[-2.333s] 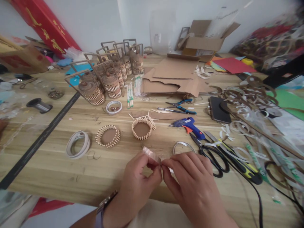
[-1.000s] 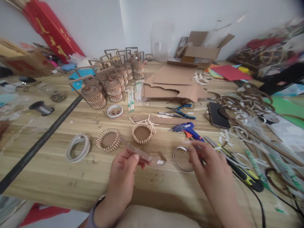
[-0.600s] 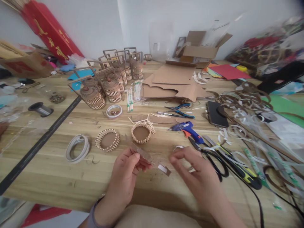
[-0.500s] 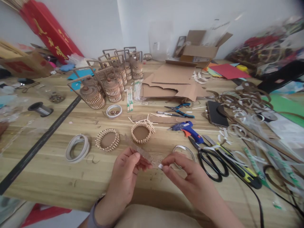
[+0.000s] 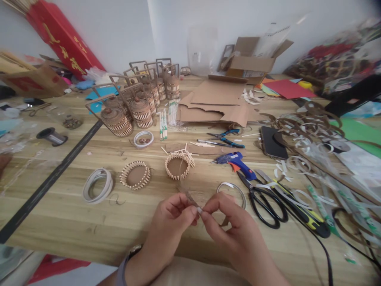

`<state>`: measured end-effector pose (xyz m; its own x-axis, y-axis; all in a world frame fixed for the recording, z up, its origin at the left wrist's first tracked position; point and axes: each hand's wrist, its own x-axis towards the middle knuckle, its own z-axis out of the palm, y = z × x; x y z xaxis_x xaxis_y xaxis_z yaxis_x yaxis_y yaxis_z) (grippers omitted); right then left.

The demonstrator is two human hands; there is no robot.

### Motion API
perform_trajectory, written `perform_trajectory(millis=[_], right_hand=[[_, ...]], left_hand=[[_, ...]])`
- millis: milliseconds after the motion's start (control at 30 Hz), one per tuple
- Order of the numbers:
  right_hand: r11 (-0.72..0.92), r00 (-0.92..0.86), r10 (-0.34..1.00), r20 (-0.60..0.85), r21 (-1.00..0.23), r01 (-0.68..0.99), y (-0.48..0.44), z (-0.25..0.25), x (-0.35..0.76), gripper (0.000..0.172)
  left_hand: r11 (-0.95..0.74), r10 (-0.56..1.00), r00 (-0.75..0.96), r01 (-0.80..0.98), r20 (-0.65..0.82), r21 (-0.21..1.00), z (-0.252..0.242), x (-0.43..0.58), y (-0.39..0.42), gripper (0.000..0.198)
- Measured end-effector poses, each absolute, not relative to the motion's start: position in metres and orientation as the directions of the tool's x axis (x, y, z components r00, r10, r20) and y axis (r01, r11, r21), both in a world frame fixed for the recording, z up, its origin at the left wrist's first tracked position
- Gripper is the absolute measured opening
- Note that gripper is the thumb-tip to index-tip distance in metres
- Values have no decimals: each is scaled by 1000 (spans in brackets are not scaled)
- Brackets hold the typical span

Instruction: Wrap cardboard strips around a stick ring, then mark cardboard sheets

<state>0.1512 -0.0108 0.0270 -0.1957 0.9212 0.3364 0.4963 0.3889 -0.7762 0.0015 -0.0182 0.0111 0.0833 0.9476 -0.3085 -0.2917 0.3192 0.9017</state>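
Two pinches meet at the near end of a slanting strip

The thin, translucent brown strip is up off the wooden desk, in front of the person's body. Its long axis runs on a slant, from the far left down towards the near right. The far end is free and points at the round brown tray walled with pale sticks, apart from the hands.

The left hand has its grip closed on the strip near its lower end, so most of the visible length extends beyond its fingertips. The right hand comes in from the other side, thumb and forefinger pinching the small white tab at that end. The two grips nearly touch there, so neither hand is clearly nearer the tab. A brown piece shows below the right fingers; whether it joins the strip cannot be told.
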Motion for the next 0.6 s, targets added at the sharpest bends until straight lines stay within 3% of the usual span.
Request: perform_trajectory(millis=[267,600], right_hand=[[313,-180,949,259,-846,431,-10,27,151,19],[367,-167,929,330,-766,528,-14,25,152,21]], left_hand=[[318,948,97,-269,-303,909,12,2,-18,13],[320,947,94,-203,-307,926,12,2,-19,11]])
